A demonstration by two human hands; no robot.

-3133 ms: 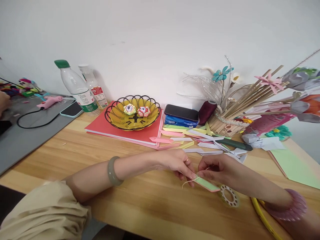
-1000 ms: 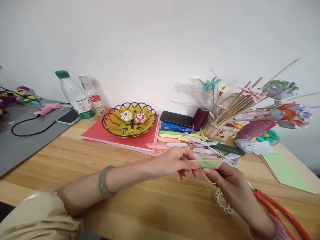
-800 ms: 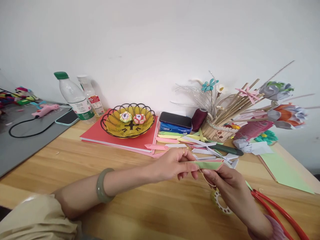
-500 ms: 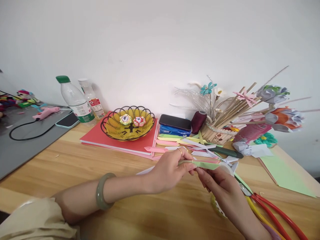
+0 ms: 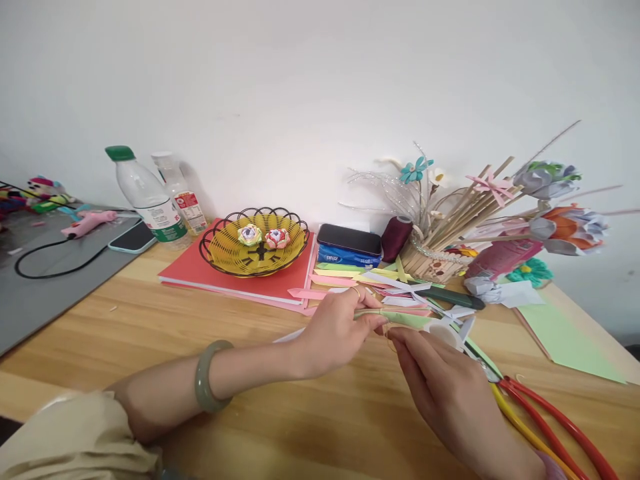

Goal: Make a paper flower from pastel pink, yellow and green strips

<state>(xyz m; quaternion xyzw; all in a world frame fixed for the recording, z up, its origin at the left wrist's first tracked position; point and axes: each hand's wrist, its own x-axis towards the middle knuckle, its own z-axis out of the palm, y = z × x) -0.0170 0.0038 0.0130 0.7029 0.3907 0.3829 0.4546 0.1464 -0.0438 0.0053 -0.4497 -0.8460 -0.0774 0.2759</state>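
My left hand (image 5: 333, 337), closed, pinches a bundle of folded paper strips (image 5: 410, 319) in green and pink. The strips point to the right above the table. A thin yellowish rubber band (image 5: 389, 339) runs around the bundle and hangs in a small loop below it. My right hand (image 5: 443, 380) is closed just below and right of the bundle, its thumb and forefinger pinching the band. Part of a white roll (image 5: 444, 335) shows behind my right hand. Red-handled scissors (image 5: 560, 417) lie beside my right wrist.
A yellow woven basket (image 5: 235, 263) with two paper flowers sits on red paper (image 5: 183, 267). Two bottles (image 5: 163, 217) stand behind at left. Loose paper strips (image 5: 340, 280), a phone on a blue pack (image 5: 349, 255) and a flower-filled holder (image 5: 430, 261) lie beyond my hands.
My right hand has drawn back from the bundle and slightly down, pulling the band into a visible loop. My left hand stays nearly in place, still holding the strips.
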